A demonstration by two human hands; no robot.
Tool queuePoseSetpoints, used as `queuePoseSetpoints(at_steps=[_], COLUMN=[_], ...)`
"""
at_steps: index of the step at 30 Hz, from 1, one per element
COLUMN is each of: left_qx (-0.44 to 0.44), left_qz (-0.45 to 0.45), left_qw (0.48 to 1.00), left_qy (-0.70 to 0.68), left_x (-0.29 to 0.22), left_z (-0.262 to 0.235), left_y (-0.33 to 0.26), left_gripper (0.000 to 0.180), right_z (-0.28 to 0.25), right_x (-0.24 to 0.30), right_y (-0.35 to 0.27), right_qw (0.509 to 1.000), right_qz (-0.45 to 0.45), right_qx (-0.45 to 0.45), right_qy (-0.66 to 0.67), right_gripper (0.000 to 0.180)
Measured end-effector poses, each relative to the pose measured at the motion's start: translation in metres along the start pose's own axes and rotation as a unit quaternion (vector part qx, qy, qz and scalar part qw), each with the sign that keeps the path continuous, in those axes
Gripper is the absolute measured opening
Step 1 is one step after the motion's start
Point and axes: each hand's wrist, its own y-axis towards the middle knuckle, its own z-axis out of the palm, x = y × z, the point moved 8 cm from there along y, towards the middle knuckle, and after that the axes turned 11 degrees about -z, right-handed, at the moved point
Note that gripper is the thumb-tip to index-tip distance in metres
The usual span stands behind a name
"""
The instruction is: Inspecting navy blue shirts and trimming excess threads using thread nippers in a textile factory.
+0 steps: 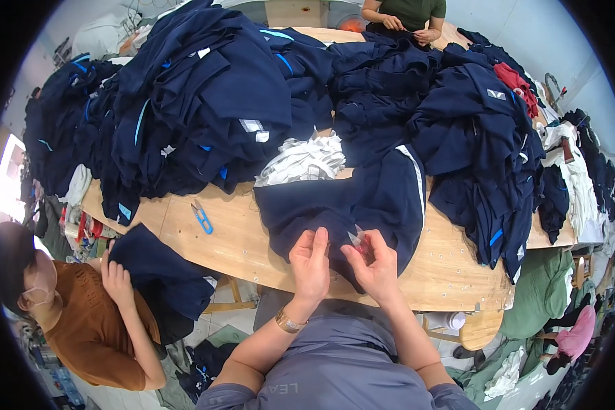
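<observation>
**Hands at a dark garment on a crowded table**

Both hands work at the near edge of a wooden table (219, 239). On the left hand (310, 263), with a gold bracelet (288, 321) at the wrist, the fingers are closed, pinching a fold of the navy garment (362, 201) spread in front of the person. Just beside it, the right hand (374, 268) is curled around small red-handled snips (361, 240), whose pale blades point up toward the cloth.

Behind the garment lies a bundle of white fabric strips (304, 160), and beyond that, large heaps of navy clothing (205, 102) cover most of the tabletop. Blue snips (201, 217) lie on bare wood to the left. A co-worker in a brown top (92, 328) handles dark cloth at lower left; another person's hands (410, 29) work at the far end.
</observation>
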Motion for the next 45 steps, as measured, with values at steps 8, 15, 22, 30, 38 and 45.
queuePoseSetpoints(at_steps=[8,15,22,30,38,45], left_qx=[-0.024,-0.038,-0.035,-0.052,-0.043,-0.036], left_qz=[0.034,0.083,0.065,0.072,-0.015,-0.045], left_qw=[0.992,0.974,0.990,0.989,0.999,0.998], left_qy=[0.116,0.206,0.123,0.118,-0.007,-0.025], left_x=[0.000,-0.004,0.001,0.000,0.007,0.000], left_z=[0.002,0.006,-0.002,-0.003,0.001,0.003], left_y=[-0.010,-0.014,-0.004,-0.005,-0.003,0.001], left_gripper=[0.020,0.020,0.022,0.019,0.011,0.015], right_z=[0.003,0.004,0.028,0.019,0.020,0.003], right_x=[0.000,0.002,-0.031,-0.031,-0.021,-0.024], right_y=[0.000,0.004,-0.013,-0.006,-0.011,-0.008], right_qw=[0.997,0.999,0.823,0.935,0.923,0.994], right_qz=[0.022,-0.017,0.236,0.180,0.160,0.010], right_qx=[-0.056,-0.034,-0.037,-0.046,-0.028,0.033], right_qy=[0.042,-0.023,0.516,0.303,0.348,0.099], right_gripper=[0.011,0.021,0.008,0.019,0.013,0.019])
